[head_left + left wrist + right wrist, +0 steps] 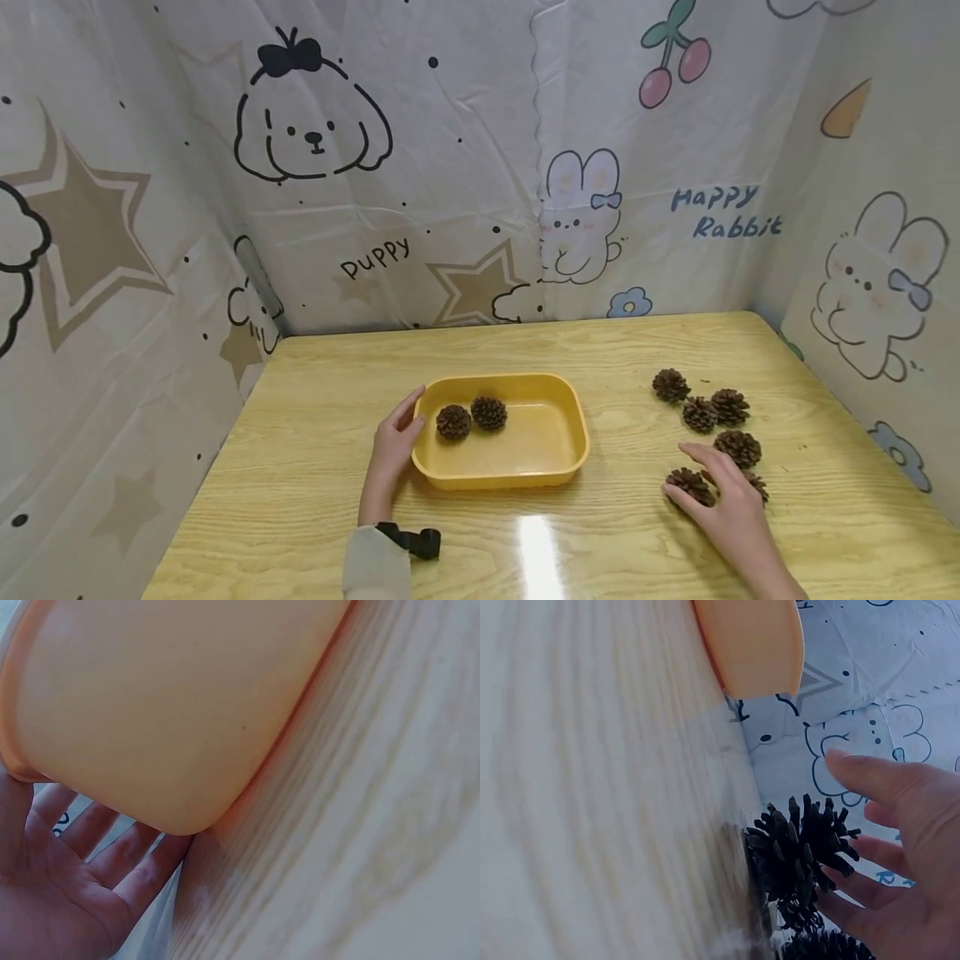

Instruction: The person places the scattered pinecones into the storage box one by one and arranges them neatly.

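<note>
The right hand (731,504) lies low over the table with its fingers (870,776) spread and nearly straight, thumb and forefinger set either side of the nearest pine cone (690,486) and touching it without closing round it; the right wrist view shows that cone (801,851) standing on the wood with its scales fanned outward toward the palm. A second cone (756,483) is half hidden just beyond the knuckles. The left hand (393,442) is open too, its straight fingers (97,840) laid flat against the left short wall of the yellow tray (558,467), thumb up near the rim. Counted from the head view, there are eight cones in all: two inside the tray (471,417), touching each other in its left half, and six loose ones on the table to the right, namely a far single cone (671,385), a touching pair (715,410), one more (738,447) just beyond the fingertips, and the two at the hand. The cones are roundish, so no clear long axis or pointing direction can be told. The single tray is a rounded rectangle with its long axis running left to right across the wooden table (315,500), near the middle, well apart from the loose cones.
</note>
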### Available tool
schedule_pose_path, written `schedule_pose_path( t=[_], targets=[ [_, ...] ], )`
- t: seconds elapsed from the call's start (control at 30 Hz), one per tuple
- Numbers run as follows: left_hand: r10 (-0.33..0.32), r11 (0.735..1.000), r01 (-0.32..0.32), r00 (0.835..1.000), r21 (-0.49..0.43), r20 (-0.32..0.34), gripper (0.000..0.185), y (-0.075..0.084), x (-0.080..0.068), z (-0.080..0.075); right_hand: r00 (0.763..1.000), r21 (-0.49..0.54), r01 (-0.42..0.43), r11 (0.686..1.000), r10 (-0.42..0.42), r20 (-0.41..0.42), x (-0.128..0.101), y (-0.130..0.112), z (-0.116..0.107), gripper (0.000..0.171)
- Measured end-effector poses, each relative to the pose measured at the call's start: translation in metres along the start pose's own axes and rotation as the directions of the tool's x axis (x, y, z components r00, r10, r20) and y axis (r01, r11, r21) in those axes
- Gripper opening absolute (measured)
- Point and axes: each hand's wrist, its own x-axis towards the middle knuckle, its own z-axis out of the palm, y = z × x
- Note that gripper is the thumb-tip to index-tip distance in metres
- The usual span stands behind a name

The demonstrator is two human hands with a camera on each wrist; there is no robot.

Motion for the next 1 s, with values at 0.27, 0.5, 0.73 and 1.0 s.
schedule_pose_path(
  t=[0.27,0.5,0.73,1.0],
  targets=[
    [-0.009,1.000,0.009,1.000,-0.006,-0.001,0.049,0.000,0.001,0.000,0.995,-0.021,-0.047,0.999,0.048,0.087,-0.006,0.005,-0.004,0.063],
    [0.003,1.000,-0.003,1.000,-0.006,-0.010,0.049,0.000,0.002,-0.001,0.988,-0.027,-0.061,0.998,0.064,0.141,-0.009,0.008,-0.006,0.060],
    [-0.005,1.000,0.004,1.000,-0.023,-0.006,0.049,0.000,0.003,-0.001,0.993,-0.023,-0.024,0.999,0.026,0.111,-0.010,0.010,-0.004,0.056],
    [-0.021,0.999,0.021,1.000,-0.024,0.001,0.049,-0.001,0.002,-0.001,0.990,-0.030,-0.055,0.998,0.059,0.132,-0.011,0.008,-0.007,0.056]
  ],
)
